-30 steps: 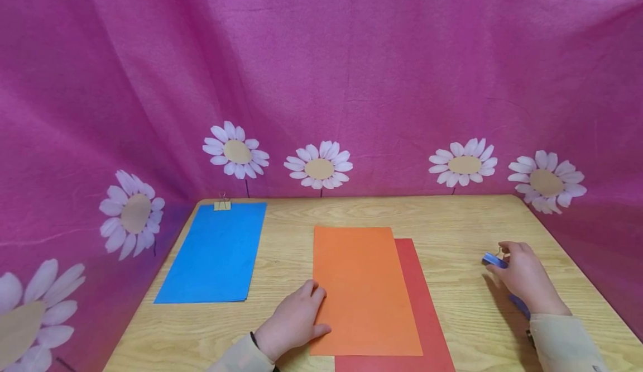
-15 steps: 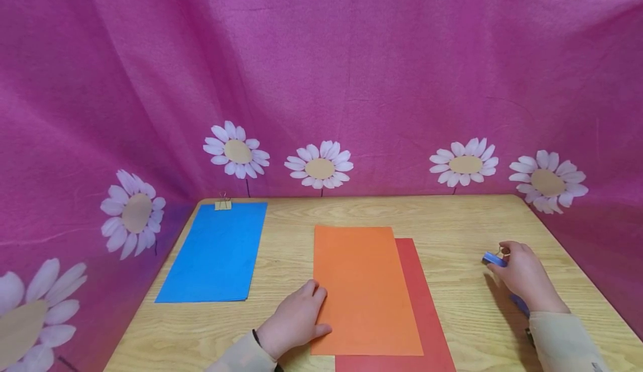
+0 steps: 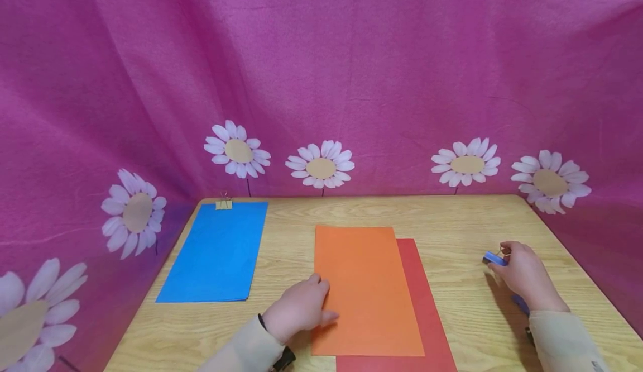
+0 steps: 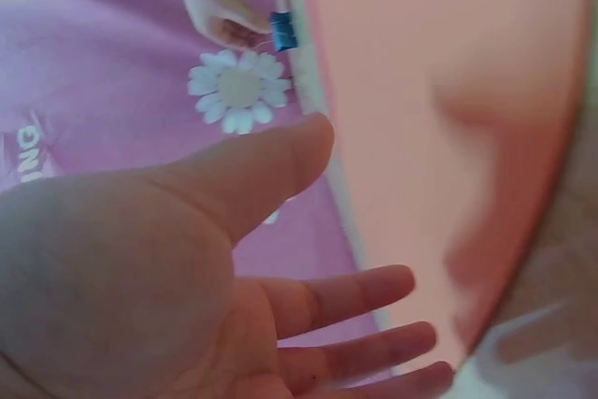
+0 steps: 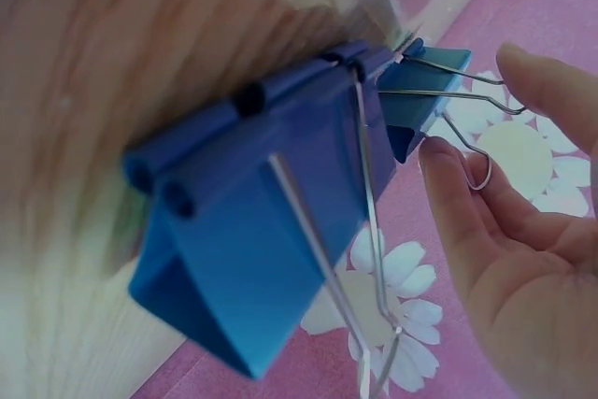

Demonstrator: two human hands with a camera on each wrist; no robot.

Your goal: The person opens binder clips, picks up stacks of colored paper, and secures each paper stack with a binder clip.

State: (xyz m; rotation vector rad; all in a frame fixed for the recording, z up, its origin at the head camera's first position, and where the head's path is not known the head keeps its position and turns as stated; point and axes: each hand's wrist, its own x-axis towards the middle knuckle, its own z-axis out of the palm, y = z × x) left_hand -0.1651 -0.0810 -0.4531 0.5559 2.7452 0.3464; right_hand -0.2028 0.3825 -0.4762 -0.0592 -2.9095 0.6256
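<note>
My right hand (image 3: pixel 527 277) holds a blue binder clip (image 3: pixel 494 258) at the right of the table. In the right wrist view, thumb and fingertips are at the wire handles of this clip (image 5: pixel 416 91). A second blue binder clip (image 5: pixel 262 221) sits close in front of that camera; in the head view this second clip (image 3: pixel 521 304) is mostly hidden beside the wrist. My left hand (image 3: pixel 298 310) is at the left edge of an orange sheet (image 3: pixel 366 294), fingers extended. The left wrist view shows its straight fingers (image 4: pixel 346 296) and thumb, holding nothing. Under the orange sheet lies a red sheet (image 3: pixel 429 310), offset to the right.
Blue sheets (image 3: pixel 216 254) lie at the left of the wooden table (image 3: pixel 286 238), with a gold-coloured binder clip (image 3: pixel 224 205) on their far edge. A pink cloth (image 3: pixel 321 70) with daisies hangs around the back and sides.
My left hand has shifted slightly to the right over the orange sheet's edge, its wrist turning. The right hand and its binder clip stay almost still.
</note>
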